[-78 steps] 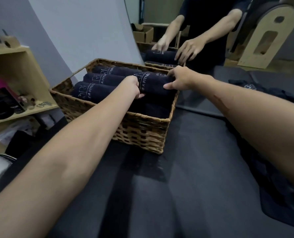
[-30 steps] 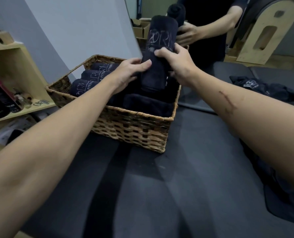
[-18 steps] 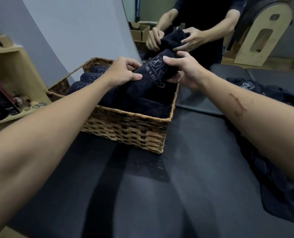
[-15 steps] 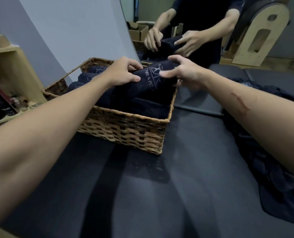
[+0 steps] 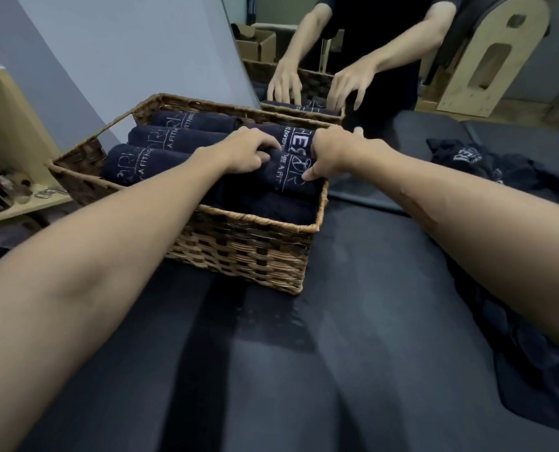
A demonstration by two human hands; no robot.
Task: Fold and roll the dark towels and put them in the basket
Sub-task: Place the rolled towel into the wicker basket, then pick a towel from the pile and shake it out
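We have the rolled towel [image 5: 291, 172] in the basket [image 5: 258, 252], both the left hand [image 5: 244, 151] and right hand [image 5: 328, 154] in a curled grip on it — release carelessly and it unrolls or rides up.

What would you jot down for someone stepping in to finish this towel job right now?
Left hand and right hand both grip a rolled towel lying at the right end of the wicker basket.
Done: three rolled towels lie side by side in its left half, another sits behind the gripped one.
Left: let go, then fold and roll the loose towels heaped on the dark surface to the right.
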